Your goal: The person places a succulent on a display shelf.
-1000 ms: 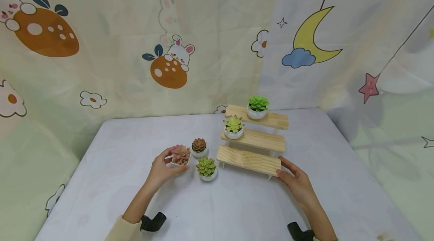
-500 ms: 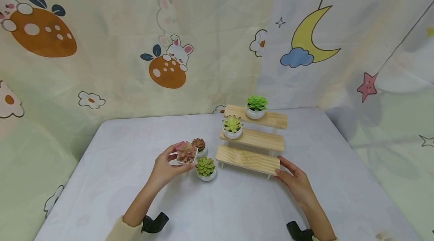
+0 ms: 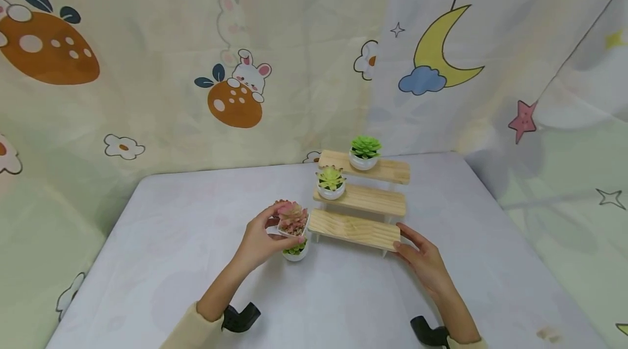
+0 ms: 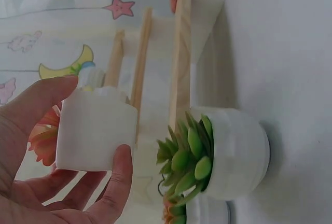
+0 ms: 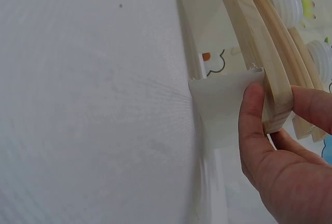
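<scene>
My left hand (image 3: 260, 237) holds a pink succulent (image 3: 293, 217) in a small white square pot (image 4: 96, 130), thumb and fingers on the pot's sides. The pot is raised off the table, just left of the lowest step. A green succulent (image 3: 295, 250) in a round white pot stands partly hidden under it. The brown-red succulent (image 4: 175, 209) is mostly hidden in the head view. My right hand (image 3: 423, 263) grips the right end of the lowest board (image 3: 353, 229) of a three-step wooden stand, thumb and fingers pinching the board (image 5: 270, 58) beside its white leg (image 5: 223, 102).
A yellow-green succulent (image 3: 331, 181) sits at the left end of the middle step (image 3: 375, 200). A bright green one (image 3: 365, 151) stands on the top step (image 3: 394, 170). White cloth covers the table (image 3: 196, 218), and a printed curtain (image 3: 304, 27) hangs behind.
My left hand has carried the pink succulent to the right, over the brown and green ones towards the stand. My right hand keeps its grip on the lowest board. The head view has shifted slightly.
</scene>
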{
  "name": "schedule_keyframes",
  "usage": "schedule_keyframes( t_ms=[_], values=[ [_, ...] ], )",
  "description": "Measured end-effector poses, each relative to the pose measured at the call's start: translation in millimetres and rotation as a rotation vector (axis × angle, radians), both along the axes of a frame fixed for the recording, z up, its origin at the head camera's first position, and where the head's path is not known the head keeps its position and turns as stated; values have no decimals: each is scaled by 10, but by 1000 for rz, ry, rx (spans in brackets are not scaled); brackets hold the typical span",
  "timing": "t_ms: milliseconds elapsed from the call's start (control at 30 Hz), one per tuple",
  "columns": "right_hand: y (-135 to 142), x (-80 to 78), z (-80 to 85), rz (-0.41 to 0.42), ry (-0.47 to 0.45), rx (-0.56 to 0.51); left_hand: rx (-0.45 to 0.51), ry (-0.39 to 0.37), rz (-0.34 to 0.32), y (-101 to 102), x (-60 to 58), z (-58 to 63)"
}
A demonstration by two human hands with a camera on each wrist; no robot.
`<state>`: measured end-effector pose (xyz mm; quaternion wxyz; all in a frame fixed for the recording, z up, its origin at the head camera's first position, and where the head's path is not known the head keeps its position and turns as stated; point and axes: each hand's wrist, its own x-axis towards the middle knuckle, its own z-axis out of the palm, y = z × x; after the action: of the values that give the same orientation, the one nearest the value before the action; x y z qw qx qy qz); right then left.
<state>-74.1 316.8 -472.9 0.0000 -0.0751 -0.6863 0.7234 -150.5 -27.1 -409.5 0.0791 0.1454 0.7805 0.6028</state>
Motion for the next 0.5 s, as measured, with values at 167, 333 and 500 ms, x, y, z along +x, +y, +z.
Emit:
schedule_keyframes(
  t_ms=[167, 333, 500],
  values=[
    [11, -4, 9, -7, -7, -1, 5, 10, -30, 160, 8, -12],
    [1, -6, 4, -15, 8, -17, 3, 10, -58, 309, 10, -41],
    [-11, -5, -13, -18, 8, -25, -1, 20, -107, 463, -3, -33]
  ],
)
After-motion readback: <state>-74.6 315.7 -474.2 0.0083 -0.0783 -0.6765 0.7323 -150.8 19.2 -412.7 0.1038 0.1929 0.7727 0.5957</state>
